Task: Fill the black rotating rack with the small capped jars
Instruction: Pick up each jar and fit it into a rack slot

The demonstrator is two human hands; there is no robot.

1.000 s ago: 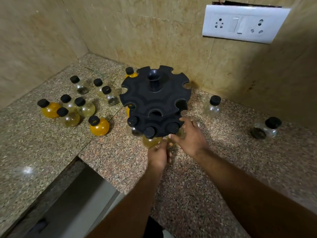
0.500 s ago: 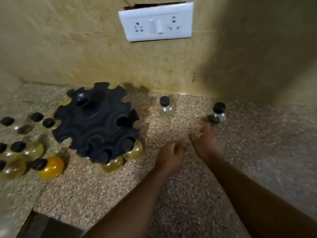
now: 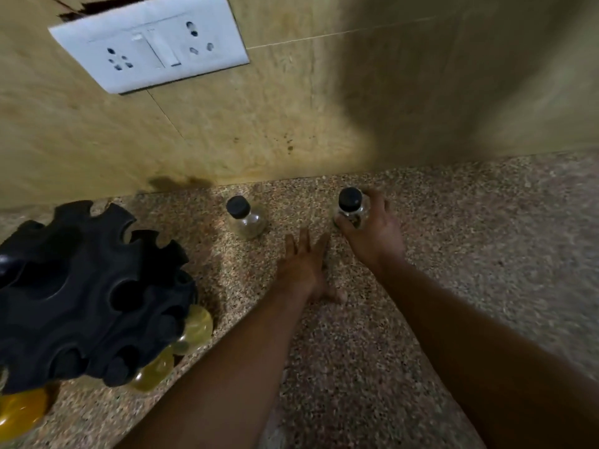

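The right hand wraps around a small capped jar standing upright right of centre. The black rack waits far at the lower left. The left hand lies flat and empty on the desk, between them.

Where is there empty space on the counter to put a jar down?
Bare counter lies right of the right hand, and between the clear jar and the left hand. It is crowded around the black rack.

The scene is being viewed from head height by a single wide-angle camera, being aimed forward and steeply down, close over the granite counter and tiled wall.
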